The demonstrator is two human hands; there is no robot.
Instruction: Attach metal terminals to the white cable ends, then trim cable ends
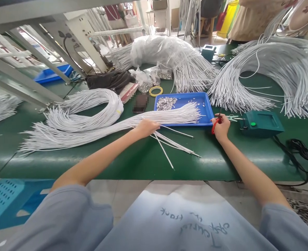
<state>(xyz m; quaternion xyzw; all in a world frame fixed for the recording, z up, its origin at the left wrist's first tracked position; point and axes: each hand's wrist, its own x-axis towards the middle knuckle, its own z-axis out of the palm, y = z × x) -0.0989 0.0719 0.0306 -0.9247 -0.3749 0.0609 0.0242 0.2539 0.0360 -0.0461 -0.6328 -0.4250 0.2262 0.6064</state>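
Note:
My left hand [146, 128] is closed on some white wires at the near side of a long bundle of white wires [112, 127]. A few loose wire ends [166, 153] spread from under it over the green table. The bundle's far ends lie over a blue tray [208, 113] that holds a pile of small metal pieces [166, 103]. At the tray's right edge, my right hand [222, 126] is closed around red-handled scissors [214, 126]. Just right of that hand stands a dark green device [262, 123] with a green button.
A curved wire bundle [91, 108] lies at the left, with larger bundles [195, 66] [295, 66] behind. Yellow tape [156, 91], a dark blurred object [140, 103] and small bags [144, 82] sit behind the tray. A black cable [301, 150] lies right, a metal frame [83, 42] stands left.

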